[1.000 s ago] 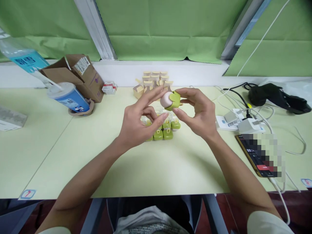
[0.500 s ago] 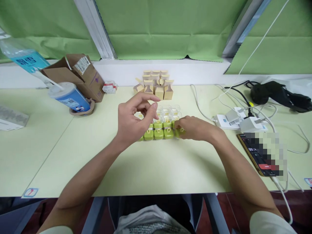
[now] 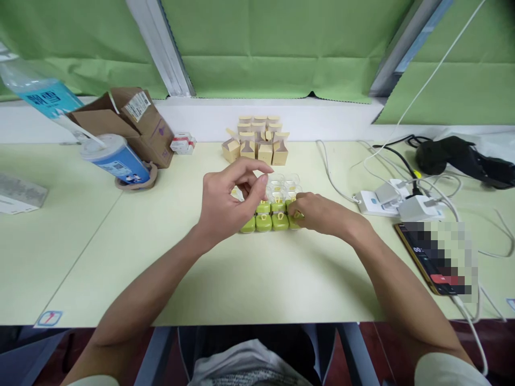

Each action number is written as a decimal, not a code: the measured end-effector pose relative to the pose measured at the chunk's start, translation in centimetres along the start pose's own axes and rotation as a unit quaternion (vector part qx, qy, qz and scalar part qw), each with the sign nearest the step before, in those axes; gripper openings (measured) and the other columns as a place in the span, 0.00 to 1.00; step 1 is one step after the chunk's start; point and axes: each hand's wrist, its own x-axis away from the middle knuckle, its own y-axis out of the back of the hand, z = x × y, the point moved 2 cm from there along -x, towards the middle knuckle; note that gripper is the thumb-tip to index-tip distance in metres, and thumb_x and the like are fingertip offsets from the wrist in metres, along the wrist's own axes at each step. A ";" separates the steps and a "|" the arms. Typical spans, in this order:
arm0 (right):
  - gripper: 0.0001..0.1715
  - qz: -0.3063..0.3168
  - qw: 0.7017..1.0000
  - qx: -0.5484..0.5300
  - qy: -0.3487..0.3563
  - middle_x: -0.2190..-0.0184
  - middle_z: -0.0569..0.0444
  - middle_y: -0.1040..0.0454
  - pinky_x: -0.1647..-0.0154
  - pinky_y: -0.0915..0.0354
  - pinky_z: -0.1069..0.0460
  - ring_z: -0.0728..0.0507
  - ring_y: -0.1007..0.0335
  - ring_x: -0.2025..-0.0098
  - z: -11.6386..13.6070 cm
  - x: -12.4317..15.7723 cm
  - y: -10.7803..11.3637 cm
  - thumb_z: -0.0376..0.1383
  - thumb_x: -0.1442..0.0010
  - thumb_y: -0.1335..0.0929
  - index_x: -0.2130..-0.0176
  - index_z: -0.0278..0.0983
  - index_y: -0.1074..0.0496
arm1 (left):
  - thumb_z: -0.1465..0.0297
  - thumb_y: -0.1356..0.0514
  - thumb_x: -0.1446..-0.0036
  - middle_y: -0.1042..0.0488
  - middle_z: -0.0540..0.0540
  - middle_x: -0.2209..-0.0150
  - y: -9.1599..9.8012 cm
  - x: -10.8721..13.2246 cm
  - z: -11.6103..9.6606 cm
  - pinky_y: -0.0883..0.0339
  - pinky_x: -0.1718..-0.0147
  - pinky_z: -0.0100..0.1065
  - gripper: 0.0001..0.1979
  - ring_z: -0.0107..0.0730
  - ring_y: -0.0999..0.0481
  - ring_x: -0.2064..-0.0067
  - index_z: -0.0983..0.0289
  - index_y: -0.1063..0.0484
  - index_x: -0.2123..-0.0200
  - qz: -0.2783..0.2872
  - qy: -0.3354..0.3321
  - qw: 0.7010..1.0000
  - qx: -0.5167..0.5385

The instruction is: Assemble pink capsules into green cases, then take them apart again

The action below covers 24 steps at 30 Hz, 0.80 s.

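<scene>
Small rounded green cases point(image 3: 264, 222) with yellow loop-shaped marks stand in rows on the table in front of me. Behind them sits a clear plastic tray point(image 3: 290, 179) with rounded compartments and bits of yellow in it. My right hand point(image 3: 316, 213) has its fingertips closed on the green case at the right end of the front row, partly covering it. Over the left part of the rows hovers my left hand point(image 3: 233, 201), its thumb and forefinger apart with nothing visible between them. It hides several of the cases and part of the tray.
Several open small cardboard boxes point(image 3: 264, 153) stand against the wall. To the left are a blue cup point(image 3: 116, 161), a brown carton point(image 3: 148, 128), a bottle point(image 3: 44, 91) and a small white-red box point(image 3: 183, 143). On the right lie a power strip point(image 3: 370, 202), cables and a phone point(image 3: 422, 260).
My left hand has shifted slightly right and down over the rows. My right hand stays at the right-end green case, nearly unmoved. The whole view has shifted a little.
</scene>
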 end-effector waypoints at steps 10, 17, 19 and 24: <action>0.16 -0.122 0.991 -0.039 -0.048 0.56 0.44 0.18 0.61 0.33 0.46 0.35 0.21 0.58 -3.2 -0.1 0.3 0.33 0.32 0.30 0.47 0.40 0.18 | 0.69 0.34 0.31 0.20 0.46 0.72 1.0 -0.6 1.4 0.24 0.66 0.28 0.03 0.27 0.16 0.68 0.60 0.20 0.56 -0.011 0.038 0.999 -0.028; 0.16 -0.379 0.885 -0.267 -0.045 0.50 0.42 0.20 0.42 0.26 0.36 0.33 0.21 0.49 -8.0 -3.8 -1.0 0.43 0.31 0.30 0.48 0.40 0.20 | 0.49 0.30 0.36 0.25 0.56 0.33 3.2 5.2 13.5 0.38 0.26 0.47 0.26 0.46 0.32 0.27 0.55 0.25 0.43 -0.120 0.246 0.961 0.045; 0.22 -0.453 0.787 -0.415 -0.053 0.42 0.44 0.22 0.37 0.27 0.36 0.34 0.24 0.41 -8.5 -5.3 -3.1 0.51 0.31 0.31 0.44 0.43 0.24 | 0.43 0.32 0.38 0.33 0.58 0.27 3.0 7.7 16.3 0.50 0.20 0.49 0.32 0.49 0.43 0.20 0.54 0.27 0.39 -0.132 0.327 0.931 0.096; 0.44 -0.412 0.693 -0.591 -0.021 0.24 0.48 0.37 0.19 0.46 0.38 0.35 0.45 0.21 -5.8 -7.2 -9.0 0.66 0.34 0.32 0.30 0.47 0.36 | 0.39 0.39 0.34 0.40 0.56 0.22 0.7 9.9 17.9 0.51 0.20 0.47 0.34 0.44 0.52 0.17 0.51 0.32 0.34 -0.116 0.370 0.901 0.196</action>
